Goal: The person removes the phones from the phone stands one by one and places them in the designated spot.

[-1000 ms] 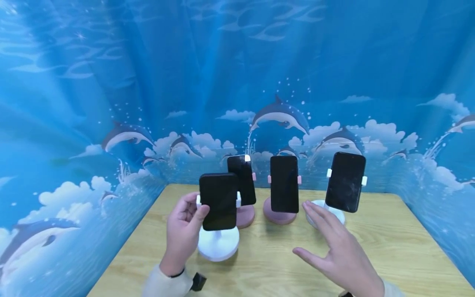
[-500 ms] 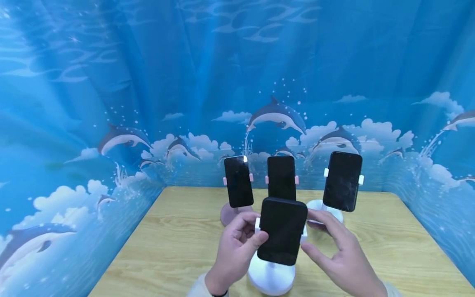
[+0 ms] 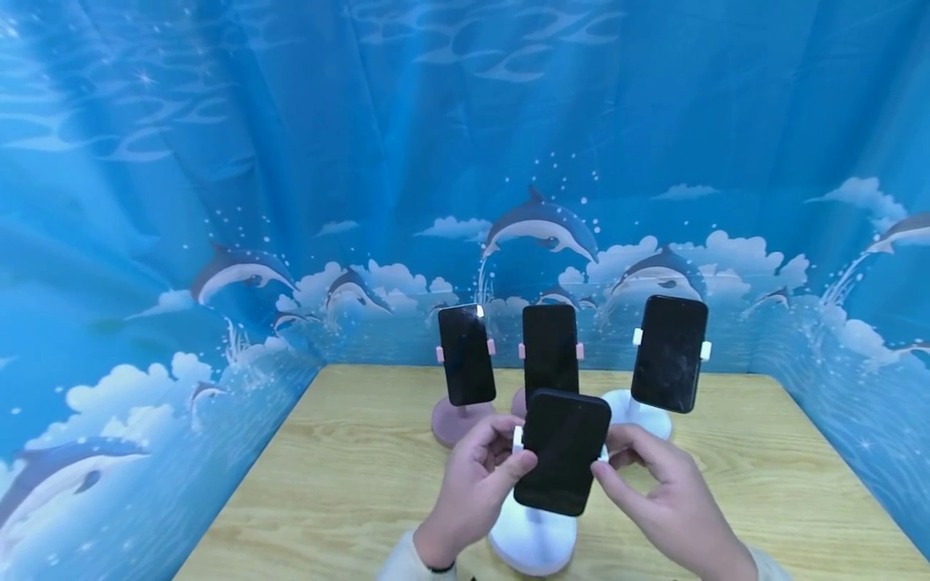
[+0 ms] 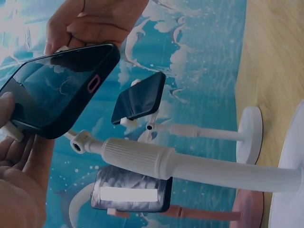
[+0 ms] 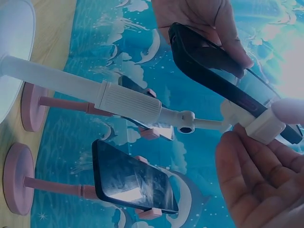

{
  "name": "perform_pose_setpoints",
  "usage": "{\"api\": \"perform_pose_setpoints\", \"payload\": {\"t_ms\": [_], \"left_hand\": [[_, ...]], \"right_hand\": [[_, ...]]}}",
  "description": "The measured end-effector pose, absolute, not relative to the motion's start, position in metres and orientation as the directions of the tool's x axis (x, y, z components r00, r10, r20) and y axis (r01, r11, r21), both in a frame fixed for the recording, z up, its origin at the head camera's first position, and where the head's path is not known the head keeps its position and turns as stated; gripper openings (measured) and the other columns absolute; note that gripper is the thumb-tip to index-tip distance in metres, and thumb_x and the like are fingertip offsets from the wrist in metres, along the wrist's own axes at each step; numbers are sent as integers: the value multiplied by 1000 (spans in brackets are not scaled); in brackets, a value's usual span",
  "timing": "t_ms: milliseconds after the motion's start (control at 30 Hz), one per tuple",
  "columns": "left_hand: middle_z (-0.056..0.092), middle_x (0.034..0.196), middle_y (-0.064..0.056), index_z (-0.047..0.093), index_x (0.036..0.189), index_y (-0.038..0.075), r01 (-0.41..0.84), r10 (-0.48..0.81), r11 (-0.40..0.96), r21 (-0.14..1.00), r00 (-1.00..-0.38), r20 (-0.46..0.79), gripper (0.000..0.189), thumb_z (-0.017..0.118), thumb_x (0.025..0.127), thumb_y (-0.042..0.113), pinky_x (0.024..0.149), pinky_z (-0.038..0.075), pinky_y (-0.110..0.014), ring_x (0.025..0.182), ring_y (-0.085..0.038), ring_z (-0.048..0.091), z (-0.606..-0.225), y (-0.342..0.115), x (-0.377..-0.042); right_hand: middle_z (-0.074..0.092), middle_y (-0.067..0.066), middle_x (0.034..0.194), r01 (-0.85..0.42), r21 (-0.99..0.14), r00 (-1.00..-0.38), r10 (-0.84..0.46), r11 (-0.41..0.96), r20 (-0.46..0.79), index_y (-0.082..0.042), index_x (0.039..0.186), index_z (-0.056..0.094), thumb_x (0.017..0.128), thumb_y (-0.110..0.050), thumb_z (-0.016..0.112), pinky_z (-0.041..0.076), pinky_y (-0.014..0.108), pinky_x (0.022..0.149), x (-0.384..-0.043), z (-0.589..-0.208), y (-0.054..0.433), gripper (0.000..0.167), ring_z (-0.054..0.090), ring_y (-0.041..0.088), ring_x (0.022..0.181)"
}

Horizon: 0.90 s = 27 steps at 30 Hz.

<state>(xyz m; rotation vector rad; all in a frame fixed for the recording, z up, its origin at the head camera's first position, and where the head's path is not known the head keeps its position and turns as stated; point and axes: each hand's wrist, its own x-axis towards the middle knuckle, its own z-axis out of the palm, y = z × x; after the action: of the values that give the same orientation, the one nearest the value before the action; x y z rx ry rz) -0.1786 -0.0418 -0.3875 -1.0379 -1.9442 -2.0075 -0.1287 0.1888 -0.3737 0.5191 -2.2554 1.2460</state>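
Black phone (image 3: 564,452) sits kinda tilted in the clamp (image 5: 266,127) of the front white stand (image 3: 534,542), above the wood table (image 3: 327,484). Left hand (image 3: 475,488) pinches its edge, right hand (image 3: 667,500) pinches the clamp opposite. Behind: two pink stands (image 3: 452,424) plus another white stand (image 3: 649,420), all holding phones (image 3: 668,355).

Head view looks forward-down toward twelve o'clock; nearer, sideways-turned wrist views share the nearest black rectangular phone (image 3: 563,452).
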Motion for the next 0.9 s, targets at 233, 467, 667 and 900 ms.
{"api": "perform_pose_setpoints", "payload": {"t_ms": [233,467,667,900], "left_hand": [[68,104,-13,61,117,3,553,467,-38,832,-726,504,19,65,102,13,85,59,-32,92,-12,66,-382,-55,-185],[69,108,1,62,117,14,527,557,115,842,-736,384,22,73,97,16,88,59,-31,94,-12,68,-368,-69,-187],[71,111,4,63,115,21,534,595,183,825,-728,340,21,74,97,19,86,59,-30,94,-10,70,-363,-77,-188],[71,106,8,70,117,22,504,580,277,818,-767,276,20,73,99,30,88,58,-30,95,-9,70,-358,-86,-190]], "right_hand": [[67,-7,97,-525,-674,-821,-102,520,561,-21,115,69,97,-8,73,56,25,71,-132,-376,188,23,62,8,83],[69,-6,98,-563,-663,-805,-147,492,575,-22,115,70,95,-6,75,57,25,69,-133,-378,186,27,64,7,82],[71,-11,104,-628,-607,-756,-198,487,624,-23,119,69,92,-1,75,58,26,70,-136,-379,184,35,65,6,88],[70,-13,103,-583,-652,-799,-194,485,569,-25,120,69,100,-6,67,59,28,75,-134,-381,186,28,66,6,90]]}}
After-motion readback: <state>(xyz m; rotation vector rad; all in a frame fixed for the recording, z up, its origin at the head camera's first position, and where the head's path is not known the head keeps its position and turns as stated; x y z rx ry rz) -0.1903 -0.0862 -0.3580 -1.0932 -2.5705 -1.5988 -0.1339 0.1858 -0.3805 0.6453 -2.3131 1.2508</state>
